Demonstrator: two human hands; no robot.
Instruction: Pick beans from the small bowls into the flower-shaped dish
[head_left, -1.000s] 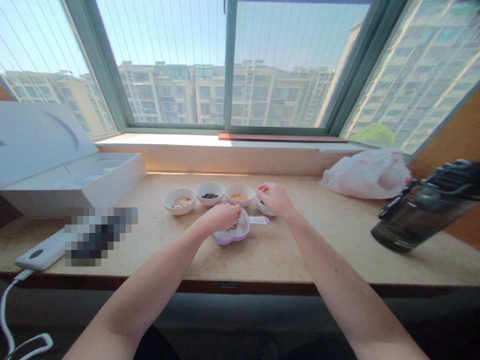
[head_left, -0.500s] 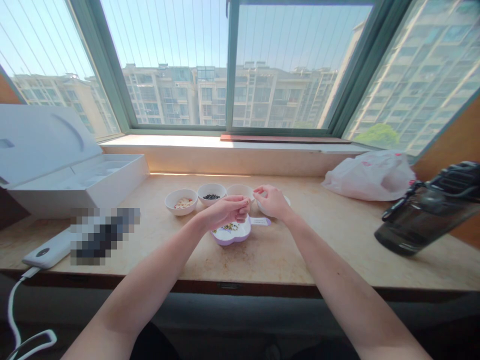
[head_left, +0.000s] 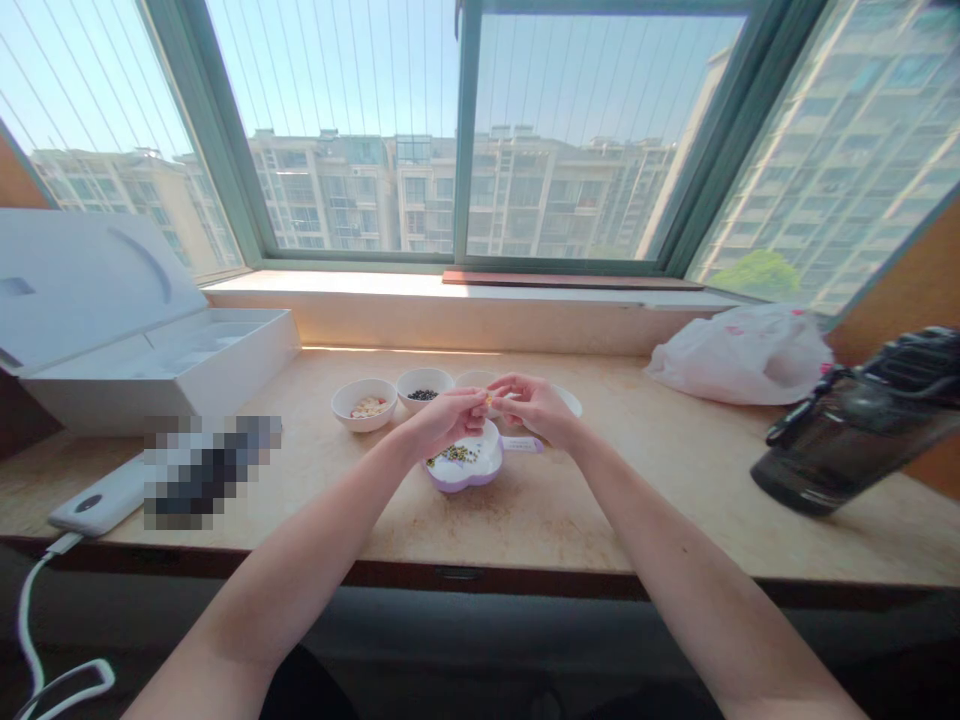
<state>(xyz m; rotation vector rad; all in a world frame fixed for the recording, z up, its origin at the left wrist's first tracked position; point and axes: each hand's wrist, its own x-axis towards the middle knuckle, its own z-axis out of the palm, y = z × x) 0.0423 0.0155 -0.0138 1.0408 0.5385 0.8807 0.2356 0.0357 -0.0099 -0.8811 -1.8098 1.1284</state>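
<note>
A purple-rimmed white dish point(head_left: 466, 465) holding mixed beans sits on the beige counter. Just above its far edge, my left hand point(head_left: 444, 418) and my right hand point(head_left: 534, 406) meet, fingertips pinched together around a small yellowish bit between them. Behind my hands stands a row of small white bowls: one with pale pieces point(head_left: 363, 404), one with black beans point(head_left: 424, 388), a third point(head_left: 475, 380) mostly hidden, and a fourth point(head_left: 568, 401) partly covered by my right hand. A white label tab point(head_left: 523, 444) sticks out from the dish on its right.
An open white box point(head_left: 150, 350) stands at the left, with a white power bank point(head_left: 94, 505) and cable near the front edge. A white plastic bag point(head_left: 742, 350) and a dark water bottle point(head_left: 855, 430) lie at the right. Windows run behind the counter.
My left hand rose from the purple dish and my right hand left the rightmost bowl; both came together above the dish, pinching a small bit.
</note>
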